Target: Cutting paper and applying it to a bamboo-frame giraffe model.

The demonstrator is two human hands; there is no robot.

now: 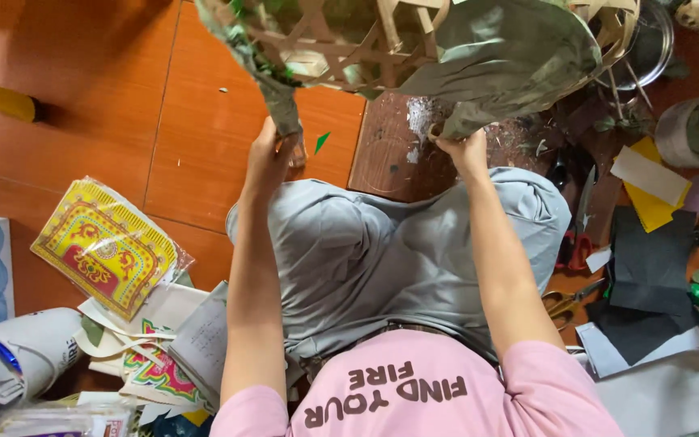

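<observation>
Held up above the lap, a large woven bamboo-strip frame [349,40] half-covered in green-grey camouflage paper, left hand [267,158] and right hand [464,150] apart, each clamped on its lower paper edges, over reddish-brown floor tiles [82,105] strewn with paper scraps [649,267].

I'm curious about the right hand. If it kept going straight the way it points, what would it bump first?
The right hand points up the picture and already grips the green paper skin over the woven bamboo frame, so it would press into that first.
</observation>
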